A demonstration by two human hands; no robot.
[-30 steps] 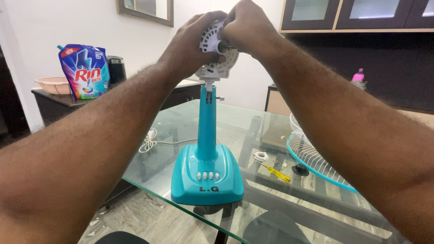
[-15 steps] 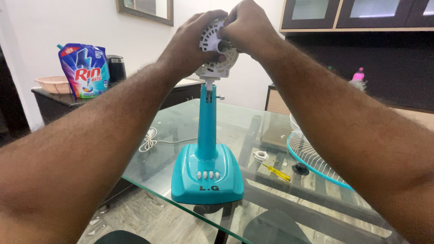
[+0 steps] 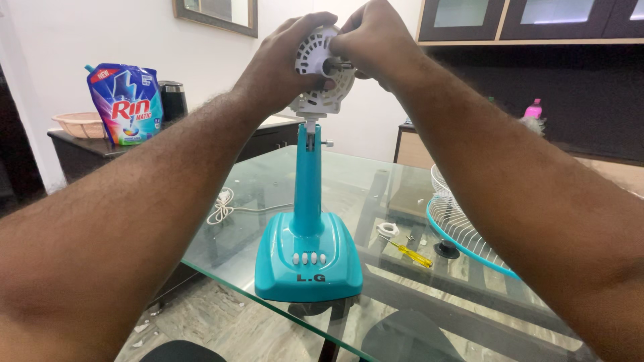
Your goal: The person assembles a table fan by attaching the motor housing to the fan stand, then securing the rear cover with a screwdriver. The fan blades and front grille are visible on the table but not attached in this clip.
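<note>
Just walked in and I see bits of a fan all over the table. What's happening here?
A person is working on a teal table fan that stands upright on a glass table. The left hand grips the white motor head at the top of the stand, while the right hand pinches something at its centre hub. A fan grille, a yellow screwdriver and a small white nut lie off to the right.

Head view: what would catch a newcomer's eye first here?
Both hands, the left hand and right hand, grip the white motor housing atop a turquoise fan stand on the glass table. To the right lie a yellow screwdriver and a fan grille.
</note>
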